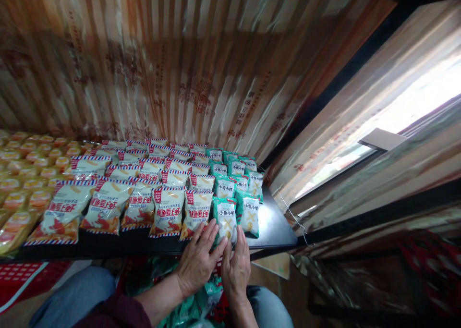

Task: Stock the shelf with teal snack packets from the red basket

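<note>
My left hand [198, 261] lies flat with fingers stretched out, its fingertips on the lower edge of a green snack packet [224, 217] at the front of a black table [273, 232]. Beside it, my right hand [236, 265] also has its fingers extended, touching the same packet's bottom right. A second green packet [248, 212] lies just to the right. White, red and blue striped snack packets [168, 215] lie in rows to the left.
Several rows of green packets [234, 167] run to the back. Orange packets [21, 174] fill the far left. More green packets [187, 309] rest in my lap. A patterned curtain [180, 64] hangs behind, and a bright window [414, 107] is at right.
</note>
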`<action>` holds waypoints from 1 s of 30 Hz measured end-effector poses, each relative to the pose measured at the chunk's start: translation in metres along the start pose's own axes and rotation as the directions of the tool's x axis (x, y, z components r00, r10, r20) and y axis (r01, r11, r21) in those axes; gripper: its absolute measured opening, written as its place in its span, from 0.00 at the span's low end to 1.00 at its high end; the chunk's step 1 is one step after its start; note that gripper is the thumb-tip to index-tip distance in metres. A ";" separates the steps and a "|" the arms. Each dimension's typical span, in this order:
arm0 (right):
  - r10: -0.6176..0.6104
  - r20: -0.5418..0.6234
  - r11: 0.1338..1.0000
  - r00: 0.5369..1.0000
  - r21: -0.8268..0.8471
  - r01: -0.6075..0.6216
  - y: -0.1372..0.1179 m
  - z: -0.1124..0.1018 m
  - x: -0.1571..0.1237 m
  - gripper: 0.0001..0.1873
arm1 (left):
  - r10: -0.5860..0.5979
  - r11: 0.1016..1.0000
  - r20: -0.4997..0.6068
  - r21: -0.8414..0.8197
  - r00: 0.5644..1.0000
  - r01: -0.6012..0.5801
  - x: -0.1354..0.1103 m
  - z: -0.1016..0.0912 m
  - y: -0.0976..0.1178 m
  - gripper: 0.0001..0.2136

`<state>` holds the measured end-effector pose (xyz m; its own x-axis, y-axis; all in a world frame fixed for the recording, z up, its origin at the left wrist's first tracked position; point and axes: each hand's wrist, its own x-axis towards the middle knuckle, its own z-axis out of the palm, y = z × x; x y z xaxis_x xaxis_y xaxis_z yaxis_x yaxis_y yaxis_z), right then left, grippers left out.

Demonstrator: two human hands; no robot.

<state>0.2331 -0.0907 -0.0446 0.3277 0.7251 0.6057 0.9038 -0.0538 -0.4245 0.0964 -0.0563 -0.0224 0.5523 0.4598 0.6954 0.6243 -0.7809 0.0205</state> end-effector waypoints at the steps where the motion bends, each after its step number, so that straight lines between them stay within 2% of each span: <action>1: 0.002 -0.003 1.000 1.000 0.007 -0.002 0.000 0.001 0.000 0.27 | -0.004 1.000 -0.004 -0.004 1.000 0.004 0.001 0.001 0.000 0.19; 11: -0.012 -0.060 0.995 0.998 0.101 0.018 0.001 0.010 -0.002 0.27 | 0.029 0.999 0.037 -0.031 0.999 -0.028 0.007 0.003 -0.003 0.19; 24: 0.039 -0.057 0.995 0.998 0.096 -0.033 0.005 0.012 0.006 0.30 | 0.053 0.998 0.136 -0.025 0.989 -0.050 0.015 0.003 -0.008 0.22; 30: 0.046 -0.057 0.990 0.997 0.133 -0.038 0.008 0.013 0.007 0.30 | 0.063 0.998 0.120 -0.037 0.991 -0.059 0.015 0.003 -0.007 0.21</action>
<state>0.2385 -0.0776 -0.0524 0.3842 0.6813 0.6231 0.8461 0.0102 -0.5329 0.1019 -0.0427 -0.0139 0.6530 0.4568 0.6040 0.5696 -0.8219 0.0058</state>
